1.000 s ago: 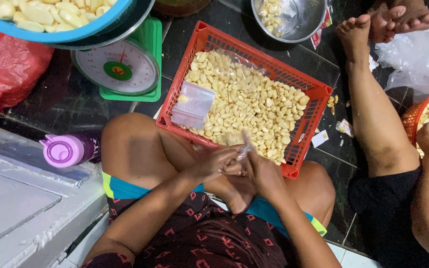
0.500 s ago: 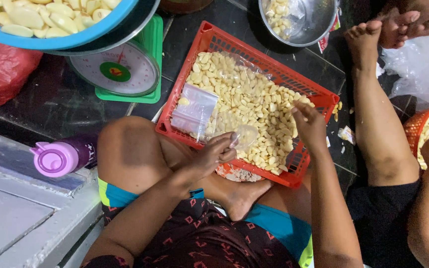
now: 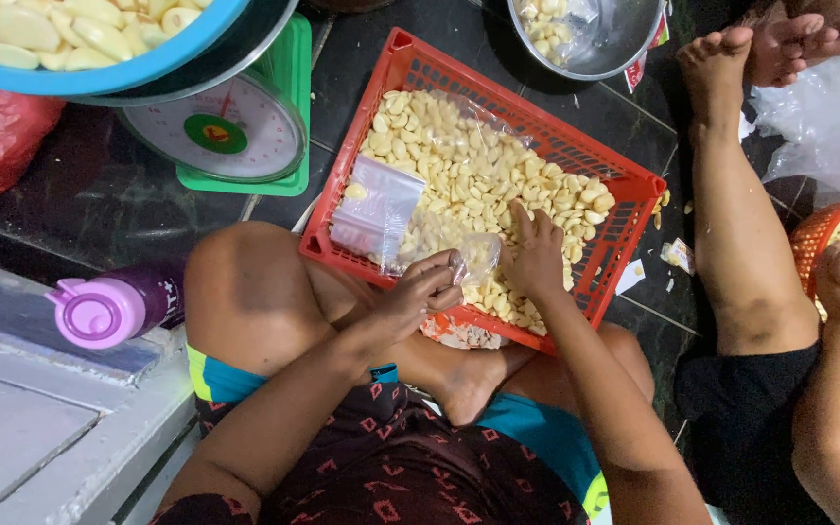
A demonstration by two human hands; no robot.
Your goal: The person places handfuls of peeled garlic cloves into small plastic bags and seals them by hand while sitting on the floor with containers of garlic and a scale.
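Garlic cloves [image 3: 498,185], peeled, pale and smooth, are heaped in a red slatted plastic basket [image 3: 634,185] and scooped by the right hand [image 3: 537,258], which is spread palm-down on the heap just right of the pinch. A small clear plastic bag [image 3: 473,255], thin and crinkly, is pinched at its mouth by the closed left hand [image 3: 425,292] above the basket's near rim. For a clean fill, the mouth is best held wide and low against the cloves, so few are spilled.

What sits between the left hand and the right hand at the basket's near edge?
In the head view, a small clear plastic bag fills that gap: the left hand pinches its mouth, while the right hand rests on the peeled garlic cloves in the red basket.
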